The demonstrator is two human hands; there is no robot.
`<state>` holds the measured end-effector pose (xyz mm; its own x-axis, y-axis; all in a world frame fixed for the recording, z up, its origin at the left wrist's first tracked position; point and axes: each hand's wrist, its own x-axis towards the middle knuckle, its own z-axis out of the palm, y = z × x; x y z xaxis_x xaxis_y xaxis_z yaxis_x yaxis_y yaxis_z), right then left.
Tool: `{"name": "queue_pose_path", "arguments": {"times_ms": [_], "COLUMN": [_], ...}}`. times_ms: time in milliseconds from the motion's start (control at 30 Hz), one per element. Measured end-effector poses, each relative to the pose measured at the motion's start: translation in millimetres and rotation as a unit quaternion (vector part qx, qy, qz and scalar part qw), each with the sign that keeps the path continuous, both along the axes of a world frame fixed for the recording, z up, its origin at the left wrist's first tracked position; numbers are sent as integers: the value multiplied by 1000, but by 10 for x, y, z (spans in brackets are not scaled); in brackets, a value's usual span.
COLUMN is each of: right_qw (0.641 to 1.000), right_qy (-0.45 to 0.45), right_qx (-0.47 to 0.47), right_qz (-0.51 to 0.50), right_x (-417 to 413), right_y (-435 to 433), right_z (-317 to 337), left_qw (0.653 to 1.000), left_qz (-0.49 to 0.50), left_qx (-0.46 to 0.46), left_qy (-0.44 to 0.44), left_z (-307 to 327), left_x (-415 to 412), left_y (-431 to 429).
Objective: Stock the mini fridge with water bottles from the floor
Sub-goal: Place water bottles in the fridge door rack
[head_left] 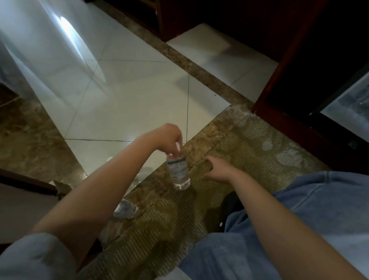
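Observation:
A small clear water bottle (178, 171) with a white label hangs upright just above the brown floor strip, held by its cap end in my left hand (169, 139). My right hand (218, 170) hovers to the right of the bottle, fingers loosely curled, holding nothing and not touching it. Another water bottle (125, 210) lies on the floor below my left forearm, partly hidden by the arm. The mini fridge (352, 103) stands at the far right inside a dark wooden cabinet; its interior is blurred.
White floor tiles (128, 96) spread ahead, bordered by a brown marble strip (202, 69). A patterned carpet (252, 154) lies under my hands. Dark wooden cabinet framing (286, 80) rises at the right. My knees in blue trousers (302, 206) fill the lower right.

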<state>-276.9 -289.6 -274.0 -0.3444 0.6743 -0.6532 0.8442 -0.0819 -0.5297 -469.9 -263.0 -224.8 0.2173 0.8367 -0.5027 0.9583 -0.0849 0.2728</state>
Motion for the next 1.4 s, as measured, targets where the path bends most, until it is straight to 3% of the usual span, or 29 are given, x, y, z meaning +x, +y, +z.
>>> {"name": "queue_pose_path", "arguments": {"times_ms": [133, 233, 367, 500, 600, 700, 800, 900, 1033, 1233, 1400], "right_qw": [989, 975, 972, 975, 974, 974, 979, 985, 986, 986, 984], "right_qy": [133, 202, 207, 175, 163, 160, 135, 108, 108, 108, 104], "right_qx": [-61, -55, -27, -5, 7, 11, 13, 15, 17, 9, 17], "right_qz": [-23, -71, -110, -137, -154, -161, -150, -134, -127, -128, -141], "right_x": [18, 54, 95, 98, 109, 126, 134, 91, -12, -27, 14], "right_y": [0, 5, 31, 58, 90, 105, 111, 109, 74, 32, 46], "right_z": [24, 56, 27, -28, -74, -95, -133, -164, -167, -201, -169], "left_qw": [995, 987, 971, 937, 905, 855, 827, 835, 861, 844, 873], "left_qz": [-6, 12, 68, 207, 335, 464, 534, 538, 507, 532, 477], "left_qx": [9, 7, 10, 63, 109, 176, 169, 118, 33, 60, 104], "left_qy": [-96, -163, -229, -275, -241, -149, -41, 3, -32, -37, -6], "left_z": [326, 442, 389, 6, -469, -878, -1071, -1207, -1384, -1446, -1330], "left_x": [289, 362, 289, 28, -337, -755, -1055, -1253, -1427, -1489, -1267], "left_y": [112, 156, 169, 85, -117, -419, -656, -781, -814, -813, -778]}}
